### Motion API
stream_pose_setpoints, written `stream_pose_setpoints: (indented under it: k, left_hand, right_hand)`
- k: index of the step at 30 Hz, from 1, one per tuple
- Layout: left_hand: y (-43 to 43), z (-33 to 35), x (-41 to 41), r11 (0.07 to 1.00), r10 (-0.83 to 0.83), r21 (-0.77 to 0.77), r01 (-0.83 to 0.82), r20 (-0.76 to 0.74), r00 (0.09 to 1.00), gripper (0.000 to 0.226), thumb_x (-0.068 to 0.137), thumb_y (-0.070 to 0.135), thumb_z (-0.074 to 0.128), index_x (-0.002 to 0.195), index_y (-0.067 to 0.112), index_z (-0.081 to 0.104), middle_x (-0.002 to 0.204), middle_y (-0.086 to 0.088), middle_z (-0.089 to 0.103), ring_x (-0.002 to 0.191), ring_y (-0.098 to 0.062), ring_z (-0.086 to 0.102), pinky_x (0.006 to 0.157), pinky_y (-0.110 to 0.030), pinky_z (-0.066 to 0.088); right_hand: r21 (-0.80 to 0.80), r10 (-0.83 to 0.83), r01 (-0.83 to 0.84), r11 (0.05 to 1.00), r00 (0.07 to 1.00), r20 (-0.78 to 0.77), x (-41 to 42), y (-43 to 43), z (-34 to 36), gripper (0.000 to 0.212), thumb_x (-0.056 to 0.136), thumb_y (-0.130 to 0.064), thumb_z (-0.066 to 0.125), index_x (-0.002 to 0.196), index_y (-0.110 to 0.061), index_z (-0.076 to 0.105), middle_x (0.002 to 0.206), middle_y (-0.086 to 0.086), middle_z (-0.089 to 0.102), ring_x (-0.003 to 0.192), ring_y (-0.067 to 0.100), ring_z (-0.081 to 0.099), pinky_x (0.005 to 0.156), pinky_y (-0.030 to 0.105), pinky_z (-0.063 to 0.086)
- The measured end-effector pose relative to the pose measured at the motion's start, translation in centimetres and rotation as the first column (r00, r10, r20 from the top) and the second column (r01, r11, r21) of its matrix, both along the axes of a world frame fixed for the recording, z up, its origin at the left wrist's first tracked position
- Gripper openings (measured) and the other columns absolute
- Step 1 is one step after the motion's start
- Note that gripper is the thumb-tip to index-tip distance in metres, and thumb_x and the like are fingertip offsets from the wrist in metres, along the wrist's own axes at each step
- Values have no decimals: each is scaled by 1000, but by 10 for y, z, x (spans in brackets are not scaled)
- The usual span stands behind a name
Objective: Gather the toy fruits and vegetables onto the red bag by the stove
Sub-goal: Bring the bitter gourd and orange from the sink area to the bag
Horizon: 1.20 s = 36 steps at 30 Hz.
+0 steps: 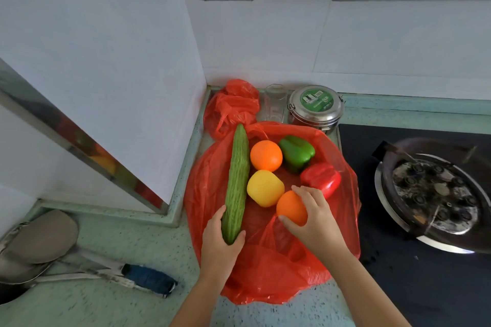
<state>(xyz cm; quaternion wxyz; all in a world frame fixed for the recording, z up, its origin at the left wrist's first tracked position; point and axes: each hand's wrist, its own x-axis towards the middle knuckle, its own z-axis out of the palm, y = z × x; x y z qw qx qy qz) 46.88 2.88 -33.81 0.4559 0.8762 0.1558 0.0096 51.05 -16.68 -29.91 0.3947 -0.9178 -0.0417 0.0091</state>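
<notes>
Pale green tabletop point(132, 241) beside the stove point(430, 188) carried a flattened red bag point(279, 268). On it lay an orange point(266, 155), green pepper point(297, 152), red pepper point(322, 178) and yellow pepper point(264, 188). The left hand point(221, 241) gripped the bitter gourd's point(237, 180) near end; the right hand point(313, 218) curled round a second orange point(289, 207).

Toy produce point(265, 188) on bag point(265, 281)

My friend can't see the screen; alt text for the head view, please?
A person's left hand grips the near end of a long green gourd and the right hand holds an orange, both over a red bag beside a stove. A second orange, a yellow fruit, a green pepper and a red pepper lie on it.
</notes>
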Motion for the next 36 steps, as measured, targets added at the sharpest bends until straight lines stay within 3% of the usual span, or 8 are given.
stream_pose_setpoints:
  k: [19,24,29,32,36]
  left_hand:
    - [1,15,6,1000,-8,19,7,89,996,53,86,18,62,134,19,40,124,14,40,117,-1,36,97,-18,27]
    - [1,22,9,997,-31,73,18,172,985,46,86,12,60,130,14,45,125,3,47,119,-13,43,98,-25,32]
    - [-2,36,8,955,-192,281,95,340,921,39,82,10,63,121,4,55,118,-12,57,113,-9,41,96,-28,34]
    - [-5,45,4,909,-320,380,171,372,871,40,84,25,49,117,3,57,114,-12,60,110,-21,50,92,-33,43]
    - [-9,58,-2,834,-469,490,254,386,794,39,85,27,45,112,5,62,112,-11,62,105,-31,56,85,-45,50]
  right_hand:
    - [-135,7,-4,991,1000,25,1,6,-3,68,74,-37,72,133,-19,43,134,2,40,126,20,32,93,26,30]
    - [-156,-4,13,988,998,61,-7,3,3,62,76,-36,70,130,-17,47,131,2,44,124,19,35,92,24,31]
    - [-232,-73,110,967,984,161,-22,-1,14,48,78,-29,69,120,-10,56,122,9,55,114,29,49,88,38,44]
    - [-268,-124,189,945,963,241,-34,-2,24,44,76,-31,63,112,-7,61,112,11,60,105,32,55,84,42,48]
    - [-308,-168,261,915,940,299,-55,4,38,41,75,-31,62,109,-8,62,110,12,62,104,34,56,86,47,49]
